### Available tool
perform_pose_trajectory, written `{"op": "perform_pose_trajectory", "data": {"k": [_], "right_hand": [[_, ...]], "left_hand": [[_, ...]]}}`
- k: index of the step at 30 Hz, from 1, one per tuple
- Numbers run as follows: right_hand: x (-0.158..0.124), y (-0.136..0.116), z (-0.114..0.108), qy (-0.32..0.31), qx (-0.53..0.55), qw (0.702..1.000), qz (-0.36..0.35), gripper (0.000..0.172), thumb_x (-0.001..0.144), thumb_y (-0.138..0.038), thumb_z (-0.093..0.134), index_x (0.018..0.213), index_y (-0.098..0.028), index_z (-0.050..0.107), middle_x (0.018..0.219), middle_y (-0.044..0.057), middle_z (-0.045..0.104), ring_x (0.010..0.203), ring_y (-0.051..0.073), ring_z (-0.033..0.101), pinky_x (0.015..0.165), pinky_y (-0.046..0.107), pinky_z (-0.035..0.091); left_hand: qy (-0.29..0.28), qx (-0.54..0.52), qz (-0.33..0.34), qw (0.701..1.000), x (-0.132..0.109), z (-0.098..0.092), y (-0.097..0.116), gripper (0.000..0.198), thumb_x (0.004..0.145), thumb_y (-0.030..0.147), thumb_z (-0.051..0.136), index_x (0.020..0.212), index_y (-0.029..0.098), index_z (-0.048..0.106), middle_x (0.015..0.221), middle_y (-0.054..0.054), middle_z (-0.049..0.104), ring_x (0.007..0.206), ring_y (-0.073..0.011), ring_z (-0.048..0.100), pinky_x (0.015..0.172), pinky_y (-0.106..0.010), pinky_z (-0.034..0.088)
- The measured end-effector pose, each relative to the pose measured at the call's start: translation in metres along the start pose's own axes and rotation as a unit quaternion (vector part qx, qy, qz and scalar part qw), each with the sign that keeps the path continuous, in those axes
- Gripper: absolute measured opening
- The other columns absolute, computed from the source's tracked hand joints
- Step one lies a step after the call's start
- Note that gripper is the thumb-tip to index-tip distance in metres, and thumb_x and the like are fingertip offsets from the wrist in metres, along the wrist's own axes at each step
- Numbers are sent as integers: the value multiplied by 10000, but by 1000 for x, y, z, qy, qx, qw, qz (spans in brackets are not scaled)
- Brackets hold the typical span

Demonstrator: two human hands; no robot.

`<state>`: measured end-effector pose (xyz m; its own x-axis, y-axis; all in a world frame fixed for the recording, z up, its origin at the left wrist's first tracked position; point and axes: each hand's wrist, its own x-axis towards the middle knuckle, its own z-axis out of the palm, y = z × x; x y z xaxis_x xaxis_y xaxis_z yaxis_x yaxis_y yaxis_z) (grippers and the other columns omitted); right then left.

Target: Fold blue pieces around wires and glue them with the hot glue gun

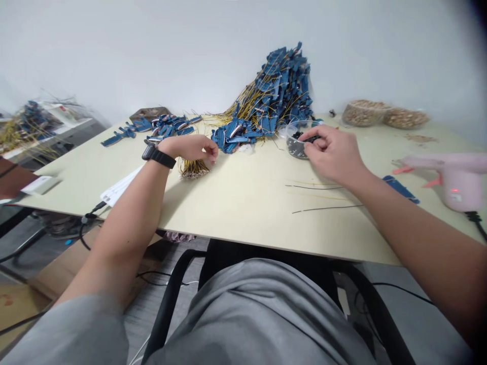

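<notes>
My right hand (331, 154) curls over a clear plastic tub (294, 147) of small black parts, its fingertips down among them. Whether those fingers grip a part is hidden. My left hand (190, 148) rests on the pale table (243, 197) with its fingers curled together. Just below it lies a short bundle of yellow wires (194, 168) with pale tips. Behind both hands rises a large heap of blue wired connectors (279, 88), trailing yellow wires. More blue connectors (167, 126) lie spread to the left of it.
A pink hot glue gun (452, 177) lies at the right, near a blue strip (399, 188). Several thin dark wires (323, 197) lie loose on the table. Two clear tubs of tan granules (384, 114) stand at the back. White papers (122, 186) sit under my left forearm.
</notes>
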<state>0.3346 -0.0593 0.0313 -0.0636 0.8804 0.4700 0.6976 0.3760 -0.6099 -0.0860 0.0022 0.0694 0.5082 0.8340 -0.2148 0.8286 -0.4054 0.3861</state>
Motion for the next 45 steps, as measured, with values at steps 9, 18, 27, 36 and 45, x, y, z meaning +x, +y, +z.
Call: {"op": "perform_pose_trajectory", "data": {"k": [9,18,27,36,45], "right_hand": [[2,10,1,-11,-18,999,-32,195,892,-199,751,1048,-296,818,613,-32,542,629,237,445,772,459,420],[4,14,0,-23,-22,999,-41,126,939,-265,770,1048,-318,806,633,-11,553,643,246,455,782,472,428],[2,6,-3,-40,-24,998,-45,164,934,-197,740,1046,-293,811,612,-30,526,646,227,453,811,470,425],[4,16,0,-38,-23,998,-53,30,1001,-348,795,1015,-321,797,638,-4,484,695,263,540,810,473,475],[4,16,0,-57,-19,997,-52,151,1086,-456,777,1007,-327,771,641,8,482,700,260,526,788,478,458]], "left_hand": [[40,15,29,999,4,-1,-15,357,984,458,753,1220,269,942,1140,-42,986,1155,-280,915,1159,-403,655],[99,33,44,994,4,0,-15,417,986,583,834,1166,254,1016,1162,-65,990,1091,-283,895,1098,-404,659],[195,27,34,980,12,8,-17,317,909,500,831,997,245,996,1038,-84,962,1009,-302,869,1015,-444,645],[216,15,48,975,17,9,-35,267,926,438,846,1026,247,1002,1006,-77,948,1008,-290,875,1072,-425,660],[156,19,44,987,13,1,-34,299,887,507,944,1068,276,999,1037,-53,941,1054,-265,862,1012,-354,632]]}}
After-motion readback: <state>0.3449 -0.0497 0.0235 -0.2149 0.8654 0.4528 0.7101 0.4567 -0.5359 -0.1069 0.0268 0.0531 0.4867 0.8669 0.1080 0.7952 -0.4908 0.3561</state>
